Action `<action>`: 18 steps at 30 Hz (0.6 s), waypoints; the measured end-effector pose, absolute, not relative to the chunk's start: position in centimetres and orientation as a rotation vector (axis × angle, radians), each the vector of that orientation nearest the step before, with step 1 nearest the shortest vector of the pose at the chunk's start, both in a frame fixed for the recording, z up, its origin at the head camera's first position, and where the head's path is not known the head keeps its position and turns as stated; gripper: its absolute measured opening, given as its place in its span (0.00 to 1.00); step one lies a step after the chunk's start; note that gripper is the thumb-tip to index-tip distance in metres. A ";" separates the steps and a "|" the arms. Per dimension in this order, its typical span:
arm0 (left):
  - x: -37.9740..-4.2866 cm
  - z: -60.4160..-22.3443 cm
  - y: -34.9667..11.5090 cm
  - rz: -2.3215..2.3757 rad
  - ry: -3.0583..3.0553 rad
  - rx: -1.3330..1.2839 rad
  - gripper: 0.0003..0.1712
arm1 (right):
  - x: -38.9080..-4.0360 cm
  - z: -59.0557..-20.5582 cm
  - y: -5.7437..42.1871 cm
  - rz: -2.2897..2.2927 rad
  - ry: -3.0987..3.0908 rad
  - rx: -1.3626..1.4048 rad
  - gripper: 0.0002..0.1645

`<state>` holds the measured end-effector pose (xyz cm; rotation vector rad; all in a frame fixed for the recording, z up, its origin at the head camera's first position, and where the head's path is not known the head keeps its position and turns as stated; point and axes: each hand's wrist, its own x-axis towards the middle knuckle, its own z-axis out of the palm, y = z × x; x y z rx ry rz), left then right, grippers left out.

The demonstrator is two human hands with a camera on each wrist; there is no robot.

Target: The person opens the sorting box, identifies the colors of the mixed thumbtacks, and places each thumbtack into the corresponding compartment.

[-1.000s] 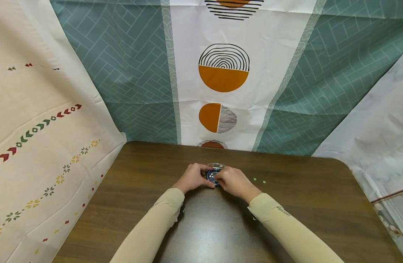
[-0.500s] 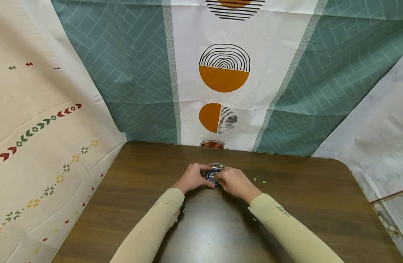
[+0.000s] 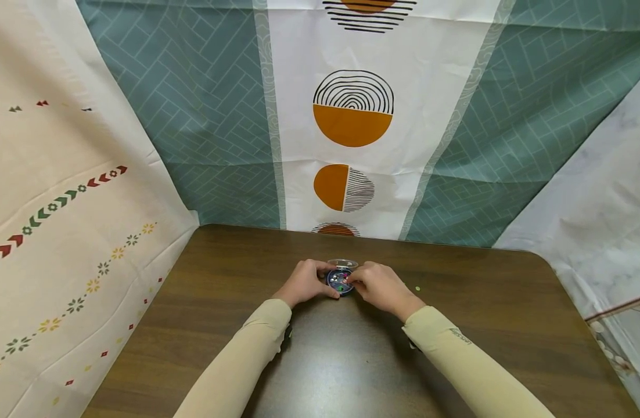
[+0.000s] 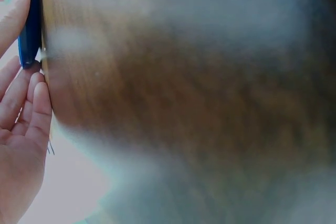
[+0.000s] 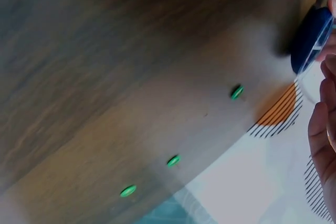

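Note:
A small round blue case (image 3: 344, 294) rests on the table with its clear lid (image 3: 343, 263) raised at the back. Small white, pink and green pieces lie inside it. My left hand (image 3: 308, 281) grips the case from the left side, and in the left wrist view its thumb lies along the blue wall. My right hand (image 3: 380, 288) has its fingers bent, with the fingertips close over the right part of the case. I cannot tell whether something small is pinched between them. In the right wrist view these fingers appear beside the blue case at the edge.
Several green button-like pieces lie on the brown wooden table (image 3: 456, 325) right of the case, one of them a green piece (image 3: 417, 288) past my right hand. A patterned curtain (image 3: 346, 197) hangs behind the table's back edge, with more cloth on both sides.
My right hand has drawn back slightly to the right, so more of the case's inside shows, and it now covers part of a green piece. The left hand keeps its grip.

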<state>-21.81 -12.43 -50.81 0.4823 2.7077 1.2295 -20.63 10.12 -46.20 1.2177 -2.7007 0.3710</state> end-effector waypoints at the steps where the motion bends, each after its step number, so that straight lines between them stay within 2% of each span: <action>1: -21.8 -50.8 -12.4 1.226 2.709 0.480 0.38 | -20.7 -46.2 10.5 0.373 -2.704 1.208 0.09; 18: -21.7 -50.7 -12.4 1.227 2.687 0.445 0.37 | -20.8 -47.4 16.4 0.389 -2.855 0.980 0.08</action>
